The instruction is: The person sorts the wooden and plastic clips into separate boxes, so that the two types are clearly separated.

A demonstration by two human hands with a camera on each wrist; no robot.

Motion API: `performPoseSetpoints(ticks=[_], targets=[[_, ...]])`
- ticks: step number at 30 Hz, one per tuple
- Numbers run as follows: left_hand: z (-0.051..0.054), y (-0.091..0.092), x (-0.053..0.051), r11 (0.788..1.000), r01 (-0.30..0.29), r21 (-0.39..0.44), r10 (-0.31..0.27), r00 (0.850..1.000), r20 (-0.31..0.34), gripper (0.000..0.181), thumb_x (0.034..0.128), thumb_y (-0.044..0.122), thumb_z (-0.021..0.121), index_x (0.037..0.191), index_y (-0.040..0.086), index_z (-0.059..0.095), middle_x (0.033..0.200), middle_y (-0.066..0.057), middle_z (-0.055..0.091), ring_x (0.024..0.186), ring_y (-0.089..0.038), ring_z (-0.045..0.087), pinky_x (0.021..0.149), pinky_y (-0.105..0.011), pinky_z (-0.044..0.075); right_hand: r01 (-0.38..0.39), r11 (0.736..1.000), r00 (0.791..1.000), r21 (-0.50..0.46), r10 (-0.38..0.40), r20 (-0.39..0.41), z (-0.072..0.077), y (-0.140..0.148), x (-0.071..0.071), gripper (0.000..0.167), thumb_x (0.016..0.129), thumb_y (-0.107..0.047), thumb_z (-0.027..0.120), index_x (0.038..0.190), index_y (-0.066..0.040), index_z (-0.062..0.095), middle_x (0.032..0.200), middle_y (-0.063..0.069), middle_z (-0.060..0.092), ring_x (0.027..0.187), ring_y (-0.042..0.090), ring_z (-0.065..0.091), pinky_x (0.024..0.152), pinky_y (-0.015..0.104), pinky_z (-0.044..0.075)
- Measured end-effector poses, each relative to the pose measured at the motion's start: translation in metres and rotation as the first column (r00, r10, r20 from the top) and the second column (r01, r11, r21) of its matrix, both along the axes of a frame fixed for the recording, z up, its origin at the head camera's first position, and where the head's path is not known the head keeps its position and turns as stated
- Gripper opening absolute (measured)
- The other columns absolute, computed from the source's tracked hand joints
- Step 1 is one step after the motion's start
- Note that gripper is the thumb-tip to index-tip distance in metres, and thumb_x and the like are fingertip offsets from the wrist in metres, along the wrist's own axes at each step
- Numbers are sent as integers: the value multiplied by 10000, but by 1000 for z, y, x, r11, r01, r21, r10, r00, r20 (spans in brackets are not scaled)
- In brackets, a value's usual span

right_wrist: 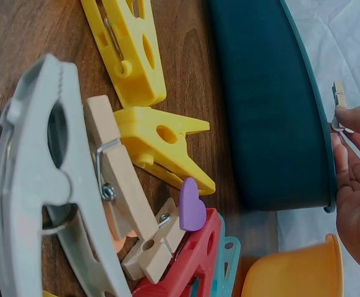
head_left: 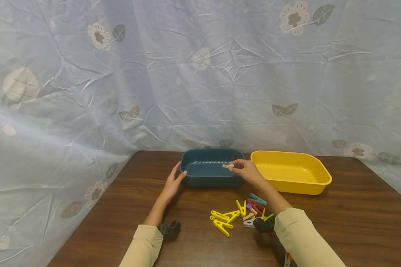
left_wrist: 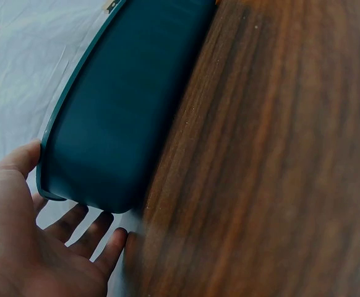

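Observation:
My right hand pinches a small wooden clothespin between thumb and fingers, over the right end of the blue basin. A pale piece, its shape hard to make out, sits on this clothespin in the right wrist view. At the basin's left end, my left hand holds the corner, thumb on the rim and the other fingers loosely along the outside. On the table in front of the basin lie several yellow plastic clothespins, a red one, a teal one, a grey one and wooden ones.
A yellow basin stands right of the blue one on the brown wooden table. A purple heart sits on a wooden clothespin in the pile. Behind the table hangs a patterned cloth. Part of the pile lies under my right forearm.

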State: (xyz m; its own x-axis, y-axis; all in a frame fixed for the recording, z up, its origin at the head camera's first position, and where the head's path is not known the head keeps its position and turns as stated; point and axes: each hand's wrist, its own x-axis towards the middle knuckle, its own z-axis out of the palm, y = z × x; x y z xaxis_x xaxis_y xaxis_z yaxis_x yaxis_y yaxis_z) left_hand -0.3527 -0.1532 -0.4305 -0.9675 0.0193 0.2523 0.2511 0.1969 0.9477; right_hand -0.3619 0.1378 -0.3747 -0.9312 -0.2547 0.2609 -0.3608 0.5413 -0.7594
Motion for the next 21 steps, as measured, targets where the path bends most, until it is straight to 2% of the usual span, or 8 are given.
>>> performPoseSetpoints(ticks=[5,10,12,18,21], targets=[[3,-5,4,1000,26,10,-26,1000,16,608,932,267,552,1443,89,275,1395,-272,307,1230,-405,357,974,-514,310,-9,1000,1000,-13,9,-4,-1,-3,5,251,876,-126,636,1085,12,633,1026,129,639,955,289,583,812,427,471],[19,-2,25,998,51,25,-52,998,20,601,940,198,538,1434,17,249,1392,-324,259,1230,-457,325,967,-552,296,-31,999,999,-27,30,-10,-2,-2,11,228,874,-111,635,1073,0,644,1040,144,637,962,288,584,824,430,466],[21,-1,30,998,49,27,-50,998,23,599,940,181,536,1432,5,244,1391,-333,251,1228,-467,319,963,-559,295,-36,999,999,-27,36,-11,-2,-1,13,215,873,-108,635,1064,-9,649,1037,145,638,958,287,587,821,428,468],[5,1,27,1000,8,8,-8,1000,7,609,937,243,544,1437,41,261,1392,-308,281,1230,-435,341,970,-531,305,-53,998,999,-16,52,-10,1,2,22,214,876,-105,630,1065,-7,650,1034,133,640,959,292,587,815,430,472],[1,3,30,1000,-6,-10,6,1000,0,609,942,264,530,1442,51,255,1391,-304,284,1230,-432,344,968,-526,313,-75,997,997,-22,75,-5,4,4,26,234,880,-117,627,1079,4,642,1046,137,634,968,293,582,820,433,468]])
